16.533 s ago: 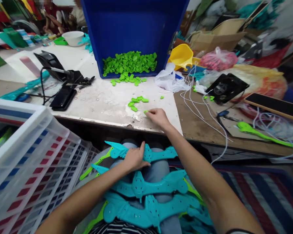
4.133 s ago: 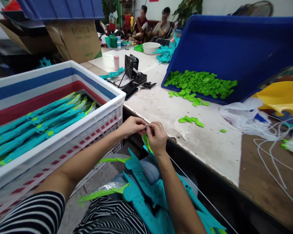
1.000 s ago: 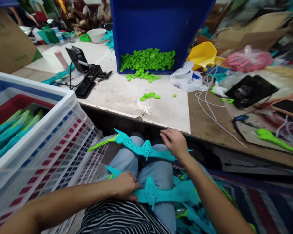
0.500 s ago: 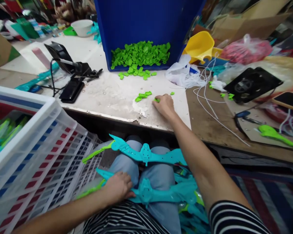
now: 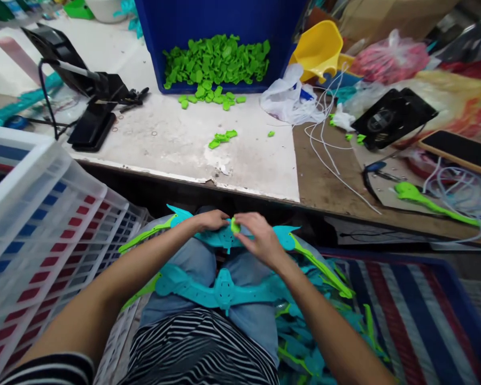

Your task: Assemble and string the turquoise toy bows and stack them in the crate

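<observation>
Two turquoise plastic bows with lime-green arms lie across my lap. At the far bow [image 5: 286, 235], my left hand [image 5: 213, 220] is closed on the body just left of its middle. My right hand [image 5: 258, 238] pinches a small green plastic piece [image 5: 235, 225] over the middle of this bow, close to my left fingertips. Whether the piece touches the bow I cannot tell. The near bow [image 5: 224, 291] rests on my thighs with neither hand on it. A few green pieces [image 5: 223, 138] lie on the bench in front.
A blue bin [image 5: 224, 21] tipped toward me spills green pieces onto the white bench top [image 5: 164, 155]. A white basket [image 5: 64, 176] stands at left; turquoise parts [image 5: 312, 353] are heaped at right. A phone [image 5: 460, 152], cords and a black fan [image 5: 393, 117] occupy the right side.
My right hand has come back from the bench to the far bow with a green piece. My left hand has moved from the near bow to the far one. The view has shifted.
</observation>
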### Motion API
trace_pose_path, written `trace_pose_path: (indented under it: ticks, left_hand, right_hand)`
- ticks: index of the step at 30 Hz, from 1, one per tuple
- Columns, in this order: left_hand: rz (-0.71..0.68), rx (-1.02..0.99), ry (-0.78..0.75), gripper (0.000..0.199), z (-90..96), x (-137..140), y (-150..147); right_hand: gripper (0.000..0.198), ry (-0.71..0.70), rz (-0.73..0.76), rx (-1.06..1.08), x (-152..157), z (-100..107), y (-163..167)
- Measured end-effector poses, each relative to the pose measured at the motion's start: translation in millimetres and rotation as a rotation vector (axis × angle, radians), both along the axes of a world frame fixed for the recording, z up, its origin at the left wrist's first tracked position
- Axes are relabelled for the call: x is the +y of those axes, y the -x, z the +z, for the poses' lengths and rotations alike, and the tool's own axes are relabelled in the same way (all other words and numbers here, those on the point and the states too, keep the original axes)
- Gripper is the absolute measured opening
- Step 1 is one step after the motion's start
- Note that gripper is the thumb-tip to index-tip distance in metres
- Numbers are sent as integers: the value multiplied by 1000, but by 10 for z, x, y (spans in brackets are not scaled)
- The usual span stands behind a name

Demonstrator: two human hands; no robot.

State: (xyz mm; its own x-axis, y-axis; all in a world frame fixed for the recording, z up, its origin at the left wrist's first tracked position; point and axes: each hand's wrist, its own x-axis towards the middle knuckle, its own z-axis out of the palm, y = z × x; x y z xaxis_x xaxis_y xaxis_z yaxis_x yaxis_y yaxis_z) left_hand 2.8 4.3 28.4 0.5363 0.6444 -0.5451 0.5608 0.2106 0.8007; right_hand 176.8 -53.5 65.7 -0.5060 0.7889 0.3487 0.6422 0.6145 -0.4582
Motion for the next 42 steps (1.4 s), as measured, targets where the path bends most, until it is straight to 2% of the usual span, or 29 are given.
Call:
trace_pose_path:
  ticks: [3,6,8,12,16,19,22,25,27,30,31,34,36,38,40,42]
  left_hand:
    - [101,-106,231,25,-58,-8,-8]
    - [231,-219,437,28,-87,-40,-9]
    - [242,-248,448,29,-103,-42,-1]
    - [115,-336,392,39,-166,-44,35]
    - [37,-360,242,46,-247,-81,33]
    - [23,-293,141,37,-275,-99,1]
    - [17,-198,41,28,-271,-84,-22]
    - [22,-158,-22,25,-251,-63,-28]
    - [19,-156,-65,26,-224,-84,-32]
    - [59,-85,-306,33,-168,-240,-49]
    - [71,-43,-422,34,-154,-328,-55]
    - [38,64,-696,42,-165,-640,-74]
    - [-32,109,-780,67,-230,-808,-84]
    - [-104,152,-827,93,-319,-890,-93]
    - [-157,202,-855,95,-389,-891,-100]
    - [-181,252,-852,83,-397,-844,-98]
  right_hand:
    - [22,-4,12,-57,-352,-303,-3]
    - [23,-39,-24,-56,-371,-499,-11]
    - [23,-20,-47,-30,-320,-548,3]
    - [21,85,-117,15,-338,-553,61]
    - [21,251,-309,76,-399,-566,86]
    - [44,474,-406,124,-296,-592,65]
    - [58,620,-402,61,-154,-587,51]
    - [61,605,-384,-85,-98,-476,62]
    - [55,553,-319,-217,-52,-312,84]
    - [22,346,-243,-295,229,32,173]
    - [19,235,-255,-270,403,148,227]
    - [25,-60,-348,-190,1093,397,465]
    - [25,-92,-380,-203,1571,446,654]
    - [24,-60,-395,-214,1955,421,825]
    - [17,-20,-421,-196,2190,378,944]
    - [11,6,-452,-133,2267,362,977]
